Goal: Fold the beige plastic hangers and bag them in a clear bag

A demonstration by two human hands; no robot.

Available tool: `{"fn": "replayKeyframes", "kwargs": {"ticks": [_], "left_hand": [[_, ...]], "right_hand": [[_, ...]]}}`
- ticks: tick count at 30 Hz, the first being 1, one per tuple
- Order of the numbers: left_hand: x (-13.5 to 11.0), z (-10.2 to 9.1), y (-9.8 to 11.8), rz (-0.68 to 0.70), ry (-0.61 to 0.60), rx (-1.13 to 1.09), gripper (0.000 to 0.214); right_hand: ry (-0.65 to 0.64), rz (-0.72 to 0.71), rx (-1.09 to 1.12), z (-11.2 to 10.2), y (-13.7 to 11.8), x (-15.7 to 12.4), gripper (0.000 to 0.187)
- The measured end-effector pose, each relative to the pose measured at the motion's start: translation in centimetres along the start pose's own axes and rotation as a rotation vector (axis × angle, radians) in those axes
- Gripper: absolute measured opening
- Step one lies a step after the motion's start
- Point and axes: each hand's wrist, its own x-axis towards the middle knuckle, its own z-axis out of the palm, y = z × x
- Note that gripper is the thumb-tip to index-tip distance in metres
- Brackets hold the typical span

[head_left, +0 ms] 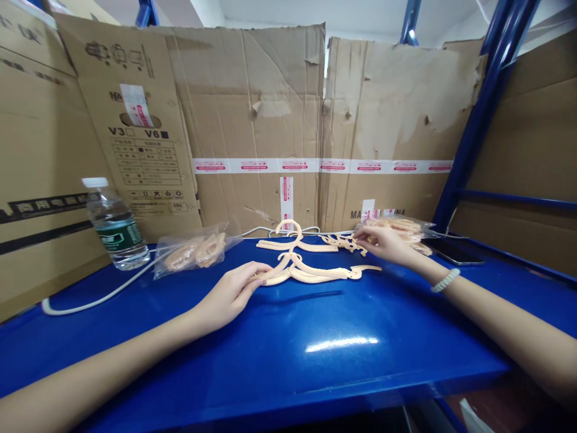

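Observation:
Near the middle of the blue tabletop lies a peach plastic folding hanger (pixel 315 273), its jointed arms spread to both sides. My left hand (pixel 234 288) pinches the left arm of this hanger between thumb and fingers. Just behind it, a second peach hanger (pixel 295 243) lies with its hook pointing away from me. My right hand (pixel 383 242) is at the back right, fingers bent down and drawn together at a small heap of thin peach plastic pieces (pixel 340 242). Its fingertips touch the heap's right side; whether a piece is between them is hard to make out.
Clear bags of peach parts lie at the left (pixel 196 252) and behind my right hand. A water bottle (pixel 115 225) stands far left beside a white cable (pixel 103 300). A phone (pixel 457 254) rests at the right. Cardboard sheets (pixel 252 120) and blue posts (pixel 484 114) enclose the table.

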Motion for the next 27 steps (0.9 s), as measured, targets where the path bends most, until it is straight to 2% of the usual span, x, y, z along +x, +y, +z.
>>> {"fn": "replayKeyframes", "kwargs": {"ticks": [3, 13, 20, 27], "left_hand": [[0.0, 0.0, -0.1, 0.001, 0.008, 0.012, 0.024], [0.1, 0.0, 0.1, -0.007, -0.011, 0.021, 0.024], [0.1, 0.0, 0.0, 0.0, -0.012, 0.031, 0.024], [0.1, 0.0, -0.1, 0.015, 0.0, 0.053, 0.024]], "right_hand": [[-0.105, -0.019, -0.242, 0.8, 0.9, 0.4, 0.017], [-0.077, 0.081, -0.379, 3.3, 0.2, 1.3, 0.016], [-0.02, 0.198, -0.309, 3.9, 0.7, 1.2, 0.021], [0.081, 0.256, -0.089, 4.1, 0.1, 1.4, 0.01]]}}
